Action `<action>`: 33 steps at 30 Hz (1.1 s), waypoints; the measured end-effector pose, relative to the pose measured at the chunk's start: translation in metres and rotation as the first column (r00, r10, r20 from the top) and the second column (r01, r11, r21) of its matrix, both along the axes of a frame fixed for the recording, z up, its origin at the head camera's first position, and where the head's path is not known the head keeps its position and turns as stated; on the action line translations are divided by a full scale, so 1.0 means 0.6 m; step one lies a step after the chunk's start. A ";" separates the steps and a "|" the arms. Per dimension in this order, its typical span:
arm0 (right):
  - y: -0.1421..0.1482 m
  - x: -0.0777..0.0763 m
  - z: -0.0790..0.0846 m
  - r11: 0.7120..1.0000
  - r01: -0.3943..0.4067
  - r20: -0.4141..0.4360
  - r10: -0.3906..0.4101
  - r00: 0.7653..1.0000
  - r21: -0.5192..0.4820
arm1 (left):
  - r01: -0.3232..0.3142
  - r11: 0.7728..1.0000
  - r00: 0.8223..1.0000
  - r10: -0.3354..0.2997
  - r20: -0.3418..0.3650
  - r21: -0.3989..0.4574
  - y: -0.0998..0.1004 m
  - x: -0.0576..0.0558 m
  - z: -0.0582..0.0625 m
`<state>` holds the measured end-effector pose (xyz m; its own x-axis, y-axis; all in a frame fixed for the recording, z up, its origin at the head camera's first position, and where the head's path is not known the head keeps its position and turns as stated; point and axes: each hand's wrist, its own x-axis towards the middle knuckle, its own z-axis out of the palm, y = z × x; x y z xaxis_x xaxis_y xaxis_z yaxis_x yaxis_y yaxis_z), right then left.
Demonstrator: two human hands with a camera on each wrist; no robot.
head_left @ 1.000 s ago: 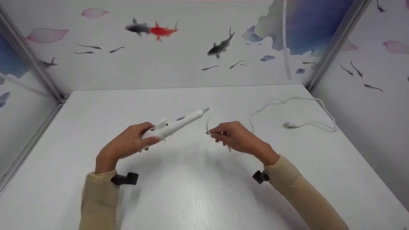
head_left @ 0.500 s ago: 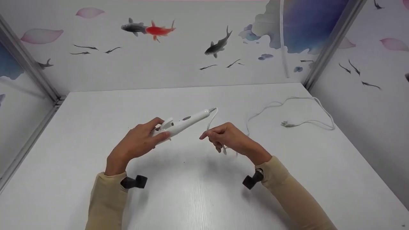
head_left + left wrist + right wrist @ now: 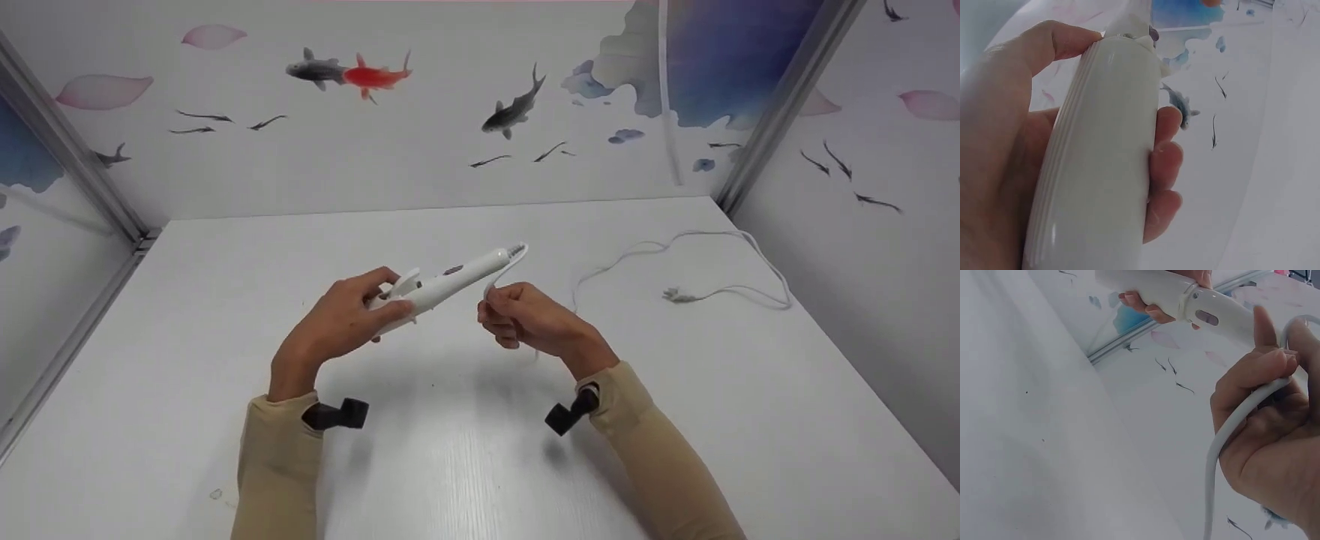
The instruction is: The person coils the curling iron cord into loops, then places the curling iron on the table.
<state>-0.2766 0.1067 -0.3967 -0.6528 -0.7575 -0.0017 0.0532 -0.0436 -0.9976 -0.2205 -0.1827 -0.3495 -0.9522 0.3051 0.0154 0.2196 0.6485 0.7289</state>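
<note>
My left hand (image 3: 337,319) grips a white curling iron (image 3: 459,278) around its thick ribbed end, just behind the raised lever. In the left wrist view, the thumb lies along one side of the smooth white body (image 3: 1098,146) and fingertips (image 3: 1165,163) curl round the other. The iron tilts up to the right, above the table. From its handle tip a white cord (image 3: 504,271) bends down to my right hand (image 3: 536,319), which pinches it between thumb and forefinger. The right wrist view shows the cord (image 3: 1233,422) running down past the palm.
The rest of the cord loops across the white table (image 3: 450,465) to the right, ending in a plug (image 3: 679,295). Printed panels with fish stand behind and at both sides, with metal posts (image 3: 787,112) at the corners.
The left hand has carried the curling iron rightward and slightly up. The right hand's fingers have shifted on the cord, moving a little nearer the handle tip and left.
</note>
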 end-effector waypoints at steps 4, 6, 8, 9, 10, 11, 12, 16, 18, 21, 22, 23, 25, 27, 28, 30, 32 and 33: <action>-0.004 -0.005 0.004 0.998 -0.005 0.020 0.004 1.000 0.068 | 0.005 1.000 1.000 -0.005 0.007 0.030 -0.002 0.002 -0.004; -0.003 -0.008 0.005 0.995 0.004 0.048 -0.009 0.999 0.096 | 0.011 0.999 1.000 -0.012 0.016 0.037 -0.001 0.001 -0.007; -0.001 -0.010 0.002 0.993 0.013 0.079 -0.022 0.997 0.116 | 0.013 0.999 1.000 -0.014 0.025 0.035 0.001 -0.001 -0.012; 0.000 -0.012 0.000 0.993 0.013 0.090 -0.024 0.996 0.118 | 0.012 0.999 1.000 -0.013 0.027 0.029 0.003 -0.002 -0.015; 0.002 -0.014 -0.002 0.993 0.014 0.099 -0.026 0.995 0.118 | 0.013 1.000 1.000 -0.013 0.028 0.020 0.004 -0.003 -0.017; 0.003 -0.017 -0.005 0.993 0.013 0.104 -0.025 0.994 0.116 | 0.011 1.000 1.000 -0.012 0.029 0.011 0.006 -0.003 -0.018; 0.004 -0.019 -0.008 0.994 0.010 0.107 -0.022 0.994 0.113 | 0.011 1.000 1.000 -0.011 0.028 0.000 0.008 -0.003 -0.019; 0.005 -0.023 -0.018 0.996 -0.038 0.109 0.028 0.994 0.083 | 0.021 0.999 0.999 -0.020 0.026 -0.028 0.009 -0.003 -0.022; 0.003 -0.025 -0.023 0.994 -0.081 0.104 0.073 0.992 0.074 | 0.036 0.999 0.999 -0.034 0.037 -0.031 0.007 -0.002 -0.024; 0.002 -0.027 -0.031 0.991 -0.096 0.076 0.089 0.993 0.097 | 0.054 0.998 0.997 -0.053 0.052 -0.021 0.003 0.000 -0.027; 0.003 -0.028 -0.032 0.990 -0.086 0.058 0.080 0.995 0.116 | 0.061 0.998 0.997 -0.060 0.056 -0.015 0.003 0.000 -0.028; 0.004 -0.029 -0.033 0.988 -0.070 0.042 0.065 0.997 0.141 | 0.069 0.998 0.996 -0.068 0.058 -0.012 0.002 0.000 -0.028; 0.008 -0.031 -0.035 0.978 -0.027 0.009 0.026 1.000 0.205 | 0.080 0.997 0.995 -0.080 0.058 -0.010 0.003 -0.001 -0.027; 0.013 -0.033 -0.035 0.965 0.020 -0.027 -0.014 1.000 0.261 | 0.091 0.996 0.994 -0.089 0.064 -0.018 0.004 -0.001 -0.027; 0.015 -0.034 -0.035 0.959 0.044 -0.052 -0.030 0.998 0.279 | 0.100 0.995 0.993 -0.098 0.068 -0.026 0.005 -0.002 -0.028; 0.019 -0.037 -0.035 0.943 0.108 -0.085 -0.085 0.993 0.314 | 0.118 0.992 0.991 -0.114 0.074 -0.049 0.008 -0.002 -0.029; 0.021 -0.040 -0.034 0.925 0.176 -0.121 -0.143 0.982 0.337 | 0.131 0.989 0.989 -0.125 0.084 -0.070 0.012 -0.003 -0.032; 0.023 -0.041 -0.033 0.915 0.203 -0.137 -0.164 0.977 0.348 | 0.137 0.987 0.987 -0.130 0.090 -0.078 0.014 -0.004 -0.032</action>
